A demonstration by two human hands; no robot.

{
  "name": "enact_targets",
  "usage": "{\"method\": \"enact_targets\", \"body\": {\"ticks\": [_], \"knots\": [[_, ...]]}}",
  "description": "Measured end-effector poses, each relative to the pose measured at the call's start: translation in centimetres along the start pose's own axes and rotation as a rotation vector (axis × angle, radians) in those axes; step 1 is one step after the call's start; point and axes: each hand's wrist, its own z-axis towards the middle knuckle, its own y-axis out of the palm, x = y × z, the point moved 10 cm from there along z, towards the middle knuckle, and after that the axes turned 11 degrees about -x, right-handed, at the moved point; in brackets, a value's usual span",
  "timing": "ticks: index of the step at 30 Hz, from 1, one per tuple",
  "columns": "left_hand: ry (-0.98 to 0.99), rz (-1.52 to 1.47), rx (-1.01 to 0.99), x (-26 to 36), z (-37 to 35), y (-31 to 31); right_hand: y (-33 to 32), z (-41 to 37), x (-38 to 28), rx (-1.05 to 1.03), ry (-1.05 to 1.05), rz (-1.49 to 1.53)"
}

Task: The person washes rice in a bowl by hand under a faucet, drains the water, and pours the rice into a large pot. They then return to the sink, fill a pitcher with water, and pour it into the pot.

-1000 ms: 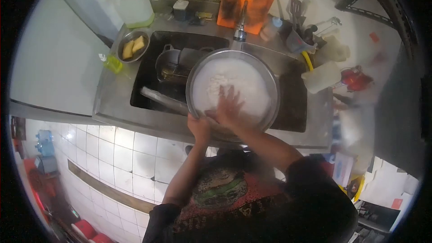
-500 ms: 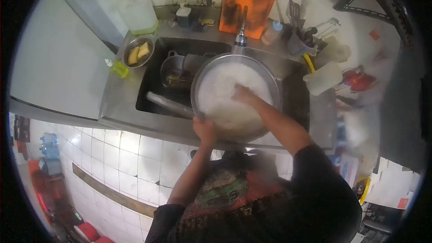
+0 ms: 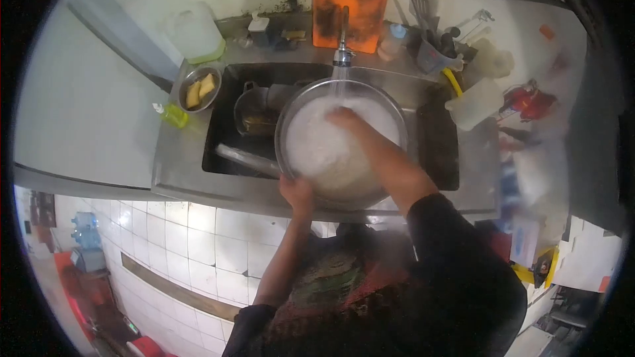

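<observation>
A large round metal bowl (image 3: 280, 125) rests over the sink (image 3: 431, 139), with water running into it from the faucet (image 3: 342, 56). It holds a white, cloudy mass (image 3: 317, 145) that looks like rice in water. My left hand (image 3: 297, 195) is closed on the near-left rim of the bowl. Near the far side, my right hand (image 3: 342, 118) dips into the white contents; its fingers are partly sunk and blurred. Left of the bowl, a metal pot (image 3: 250, 111) sits inside the sink, and a long clear-looking object (image 3: 246, 160) slants across the sink's front part.
On the left counter stand a small bowl (image 3: 217, 96) with yellow pieces, a green soap bottle (image 3: 173, 116) and a jug (image 3: 198, 33). Behind the faucet leans an orange cutting board (image 3: 350, 10). A utensil holder (image 3: 433, 59) and a plastic pitcher (image 3: 476, 107) are at right.
My right hand has moved toward the far side of the bowl, near the falling water. My left hand keeps its hold on the rim. The whole view has shifted slightly.
</observation>
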Motion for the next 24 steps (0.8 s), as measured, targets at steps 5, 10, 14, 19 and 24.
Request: {"method": "enact_targets", "body": {"ticks": [5,10,14,19,24], "knots": [[0.062,-0.187,-0.057,3.7,-1.3,0.8,3.1,-8.8,-5.9,-0.018,0.032,0.032],[0.07,-0.051,-0.081,3.2,-0.9,0.2,7.3,-16.5,-9.8,0.378,0.008,-0.444],[0.061,0.008,-0.126,3.8,-1.0,0.4,5.6,-14.5,-7.8,0.232,0.136,-0.404],[0.064,0.038,-0.148,3.2,-0.8,0.3,5.8,-6.7,1.4,0.1,0.292,-0.353],[0.124,0.021,-0.052,2.6,-0.9,0.1,9.1,6.9,12.1,0.277,0.168,-0.276]]}}
